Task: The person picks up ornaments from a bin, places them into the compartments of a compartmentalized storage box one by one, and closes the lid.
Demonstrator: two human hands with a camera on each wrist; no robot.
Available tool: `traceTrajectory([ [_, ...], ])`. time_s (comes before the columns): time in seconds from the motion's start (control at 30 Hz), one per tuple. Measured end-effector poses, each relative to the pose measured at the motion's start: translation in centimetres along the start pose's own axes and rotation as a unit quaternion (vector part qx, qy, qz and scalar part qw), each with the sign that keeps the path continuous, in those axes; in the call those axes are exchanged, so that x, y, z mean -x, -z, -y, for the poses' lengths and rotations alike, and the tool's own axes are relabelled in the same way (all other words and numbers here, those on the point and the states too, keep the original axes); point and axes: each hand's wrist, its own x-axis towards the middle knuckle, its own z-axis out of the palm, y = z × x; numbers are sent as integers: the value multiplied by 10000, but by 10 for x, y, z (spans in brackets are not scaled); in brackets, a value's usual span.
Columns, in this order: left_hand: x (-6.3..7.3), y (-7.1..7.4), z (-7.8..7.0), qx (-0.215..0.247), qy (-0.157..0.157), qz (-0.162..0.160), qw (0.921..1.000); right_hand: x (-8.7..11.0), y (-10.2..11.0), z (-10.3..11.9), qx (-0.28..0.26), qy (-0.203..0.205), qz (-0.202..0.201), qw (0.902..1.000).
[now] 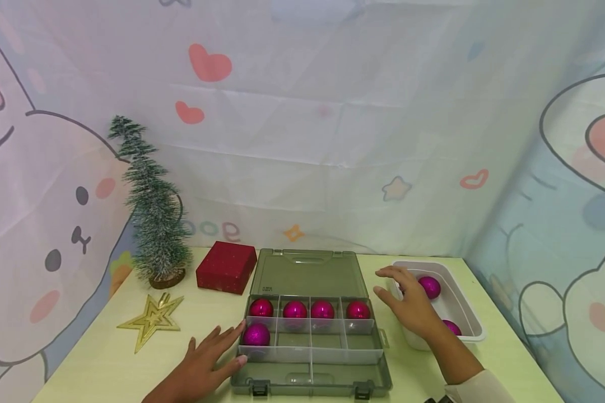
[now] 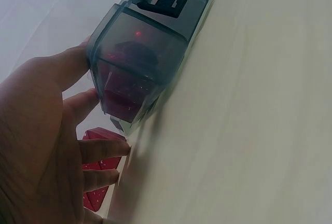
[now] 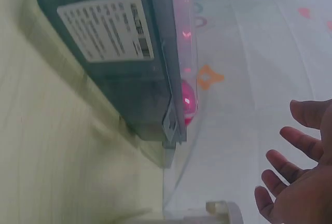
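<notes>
- The worktop (image 1: 91, 372) is pale yellow-green, its plain top lit evenly.
- Behind it and along both sides hangs a pale cloth (image 1: 292, 134) printed with hearts, stars and rabbit-like figures; creases run across it.
- At the back left stands a frosted artificial tree (image 1: 156, 224) on a round base, with a gold star (image 1: 153, 320) lying in front and a red box (image 1: 227, 267) beside it.
- A divided, smoky-green case (image 1: 345, 370) lies mid-worktop, its lid (image 1: 307, 272) folded back toward the cloth.
- Five magenta balls (image 1: 256, 335) sit in it: one in each of the four back compartments, one in the leftmost middle compartment.
- The white tub (image 1: 476, 330) to the right holds two more balls.
- The left hand (image 1: 201, 366) is spread, thumb and forefinger touching the case's left edge.
- The right hand (image 1: 413, 308) holds nothing, its fingers apart and loosely bent over the tub's left rim.
- Only the left wrist view shows the case's left end from outside, with magenta dimly visible through the wall.
- Only the right wrist view shows a white printed label (image 3: 106, 28) on an outer face of the case; its small text is unreadable.
</notes>
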Motion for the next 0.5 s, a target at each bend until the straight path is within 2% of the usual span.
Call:
traceTrajectory([
  [0.17, 0, 0, -1, -12, 11, 46, 10000, -3, 12, -6, -30, -335, 87, 9994],
  [0.27, 0, 1, -3, -40, 4, 65, 10000, -7, 18, -12, 27, -447, 8, 9990],
  [0.4, -1, 2, -3, -61, 7, 80, 9999, -12, 24, -25, 198, -550, -149, 9982],
  [0.5, -1, 1, -2, -65, -12, 78, 9999, -15, 29, -35, 157, -754, -35, 9970],
])
